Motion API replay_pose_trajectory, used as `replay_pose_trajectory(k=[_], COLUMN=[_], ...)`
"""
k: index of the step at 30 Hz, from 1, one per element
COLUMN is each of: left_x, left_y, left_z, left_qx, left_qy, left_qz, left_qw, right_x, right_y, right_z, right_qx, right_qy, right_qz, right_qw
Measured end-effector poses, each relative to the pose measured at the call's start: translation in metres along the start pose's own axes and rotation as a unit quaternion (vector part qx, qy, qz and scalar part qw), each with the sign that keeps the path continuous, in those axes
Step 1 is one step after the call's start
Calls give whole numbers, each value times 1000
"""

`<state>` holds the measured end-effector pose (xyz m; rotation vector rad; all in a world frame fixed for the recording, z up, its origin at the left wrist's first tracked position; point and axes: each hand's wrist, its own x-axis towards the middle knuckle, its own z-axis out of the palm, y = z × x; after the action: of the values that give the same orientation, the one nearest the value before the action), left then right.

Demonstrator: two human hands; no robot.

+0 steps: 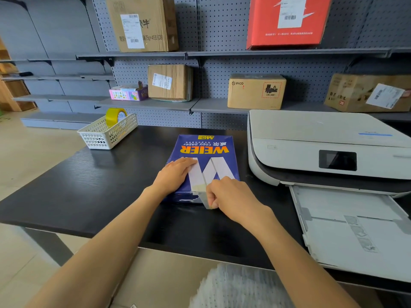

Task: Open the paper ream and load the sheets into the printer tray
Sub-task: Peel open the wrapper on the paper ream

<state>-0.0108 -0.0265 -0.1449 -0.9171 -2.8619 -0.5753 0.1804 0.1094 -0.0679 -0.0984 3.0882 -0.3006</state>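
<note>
A blue paper ream (205, 150) with a yellow WEIER logo lies flat on the black table (89, 185). My left hand (173, 174) presses flat on its near-left top. At the ream's near end my right hand (229, 194) pinches a flap of the wrapper (203, 195), which is lifted off the end. A white printer (322, 147) stands to the right. Its paper tray (355, 227) is pulled out toward me, and I cannot tell if any sheets lie in it.
A white mesh basket (106, 134) holding a yellow tape roll (115, 116) sits at the table's far left. Grey pegboard shelves (200, 103) behind carry cardboard boxes and a red box (287, 21). The table's front edge runs just below my forearms.
</note>
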Motion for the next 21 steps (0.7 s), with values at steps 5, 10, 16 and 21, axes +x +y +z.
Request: replay_pose_trajectory(k=[5, 10, 16, 21], left_x=[-7, -15, -21, -21], left_y=[6, 11, 18, 17], left_z=[-3, -8, -11, -10], left_qx=[-23, -14, -11, -23], left_qy=[70, 119, 108, 70], left_qz=[6, 20, 11, -15], left_qw=[997, 993, 994, 997], right_x=[-5, -9, -13, -20], right_y=[0, 1, 0, 0], right_z=[0, 1, 1, 4], right_qx=[-5, 0, 5, 20], right_qy=[-2, -1, 2, -21], right_qz=[-6, -10, -13, -23], right_qw=[1000, 1000, 1000, 999])
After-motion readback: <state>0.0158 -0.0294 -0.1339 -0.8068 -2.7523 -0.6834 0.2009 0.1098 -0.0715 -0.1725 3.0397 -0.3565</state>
